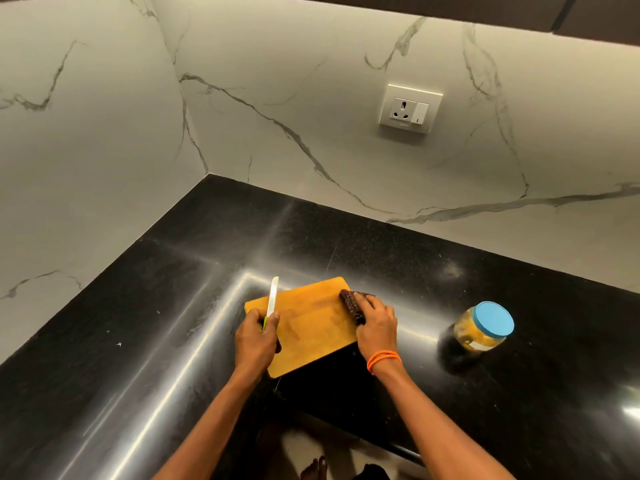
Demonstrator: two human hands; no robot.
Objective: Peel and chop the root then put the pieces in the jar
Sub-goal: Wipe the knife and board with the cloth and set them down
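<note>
Nearest the viewer, both forearms reach in over the front edge of the black desk (519, 341); the right wrist wears an orange band (383, 359). The left hand (255, 337) grips the green handle of a white-bladed knife (273, 300), blade pointing away over the left edge of the wooden cutting board (308, 327). The right hand (377, 325) lies over the dark root (351, 304), fingers curled onto it, pinning it at the board's far right corner. The root's long axis appears to run from far-left to near-right, roughly across the line of the blade. The root looks unpeeled and uncut. The knife stands well apart from the root, with bare board between them, so the blade must travel right to meet it; nothing stands in that path. Right of the board, apart from it, sits the jar (483, 329), its blue lid on and yellowish contents visible. A wall socket (410, 109) lies beyond on the marble wall.
</note>
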